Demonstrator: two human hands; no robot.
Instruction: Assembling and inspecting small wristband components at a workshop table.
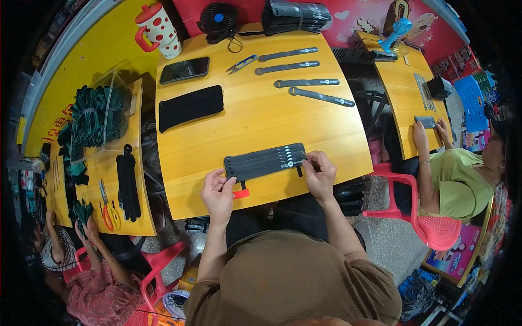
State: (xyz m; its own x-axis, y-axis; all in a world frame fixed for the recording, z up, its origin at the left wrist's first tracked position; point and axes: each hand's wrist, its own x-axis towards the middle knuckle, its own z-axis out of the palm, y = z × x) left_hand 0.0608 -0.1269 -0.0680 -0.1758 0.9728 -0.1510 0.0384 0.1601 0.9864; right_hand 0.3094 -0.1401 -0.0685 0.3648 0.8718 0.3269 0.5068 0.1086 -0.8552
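A flat row of dark grey straps (255, 163), laid closely side by side with pale printed marks toward the right, is at the near side of my table. My left hand (218, 194) pinches its left end between thumb and fingers. At the opposite end my right hand (321, 175) grips the corner, thumb in front. Two short black tabs stick out below the row, and a small red tag (241, 193) shows beside my left thumb. Several single grey straps (307, 83) lie farther off at the right. Thread snips (241, 64) with blue handles rest left of them.
A phone (185, 70) and a folded black cloth (191, 108) lie at the left. Along the back stand a spotted tumbler (159, 32), a small fan (217, 22) and a bundle of straps (296, 16). Co-workers sit at side tables, left and right.
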